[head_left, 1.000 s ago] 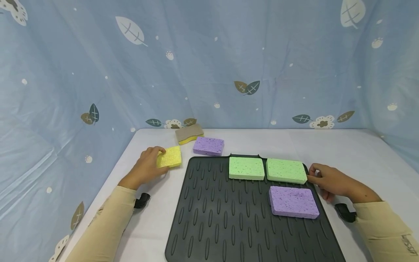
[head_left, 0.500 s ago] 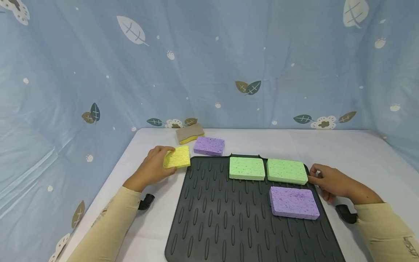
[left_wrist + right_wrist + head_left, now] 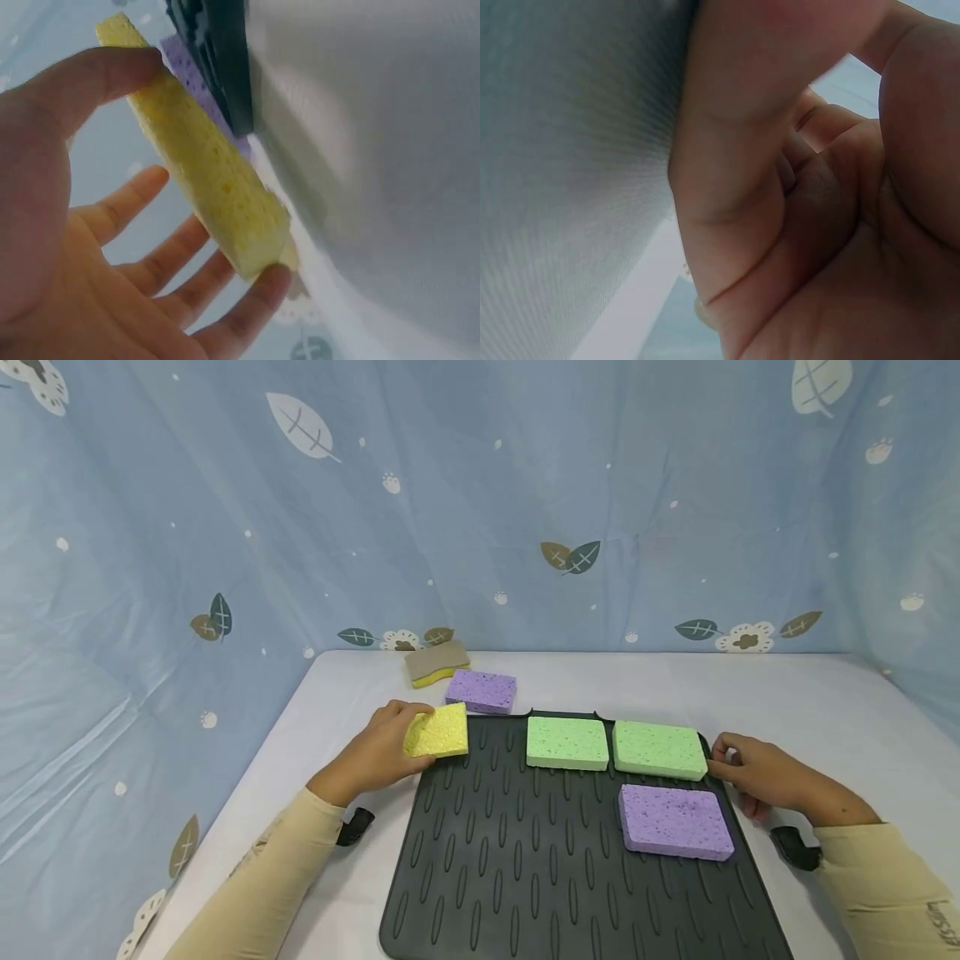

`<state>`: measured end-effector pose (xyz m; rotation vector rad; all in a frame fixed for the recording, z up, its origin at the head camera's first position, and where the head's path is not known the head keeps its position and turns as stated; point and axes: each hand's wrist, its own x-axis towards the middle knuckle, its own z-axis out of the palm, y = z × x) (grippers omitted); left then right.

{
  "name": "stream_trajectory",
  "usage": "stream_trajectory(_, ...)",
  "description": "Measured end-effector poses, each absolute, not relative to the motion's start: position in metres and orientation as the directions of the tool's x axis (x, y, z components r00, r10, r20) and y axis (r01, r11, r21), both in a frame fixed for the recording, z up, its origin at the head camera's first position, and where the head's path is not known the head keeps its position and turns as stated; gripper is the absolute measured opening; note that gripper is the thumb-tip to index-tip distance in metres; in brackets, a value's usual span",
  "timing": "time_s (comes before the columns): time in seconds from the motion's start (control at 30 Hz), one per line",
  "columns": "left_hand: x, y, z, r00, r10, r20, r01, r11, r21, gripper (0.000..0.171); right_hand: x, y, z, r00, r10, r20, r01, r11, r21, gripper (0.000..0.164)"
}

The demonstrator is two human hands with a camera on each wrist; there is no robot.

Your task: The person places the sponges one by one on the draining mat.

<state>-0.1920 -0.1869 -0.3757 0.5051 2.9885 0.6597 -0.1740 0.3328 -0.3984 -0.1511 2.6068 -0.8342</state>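
Note:
A yellow sponge (image 3: 437, 732) is pinched in my left hand (image 3: 382, 752), above the far left corner of the black ribbed mat (image 3: 480, 835). In the left wrist view, the thumb (image 3: 105, 79) presses one side of the yellow sponge (image 3: 202, 165) and fingertips support the other. My right hand (image 3: 765, 779) rests at the mat's far right edge, beside a green sponge (image 3: 660, 750). Its fingers are curled; the tips are hidden, so a grip on the mat or sponge cannot be made out. Another green sponge (image 3: 567, 743) and a purple sponge (image 3: 675, 822) lie on the mat.
Behind the mat lie a smaller purple sponge (image 3: 481, 692) and a yellow sponge with a grey-brown top (image 3: 437, 662). White cloth (image 3: 600, 681) covers the table. A blue patterned curtain (image 3: 480, 510) hangs along the back and left.
My left hand has carried the yellow sponge to the right, from beside the mat to over its far left corner. The right hand and the other sponges have stayed in place.

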Motion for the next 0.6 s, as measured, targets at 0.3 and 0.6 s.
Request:
stream_trajectory(0.3,-0.189,-0.167,-0.373,-0.913,0.408,-0.003,0.390,0.874,0.290,0.071,-0.173,0.332,-0.398,-0.915,-0.205,-0.346,0.031,0.822,-0.569,0.025)
stream_trajectory(0.6,-0.193,-0.147,-0.369,-0.873,0.485,-0.044,0.462,0.854,0.238,0.070,-0.172,0.332,-0.397,-0.913,-0.213,-0.348,0.032,0.813,-0.582,0.026)
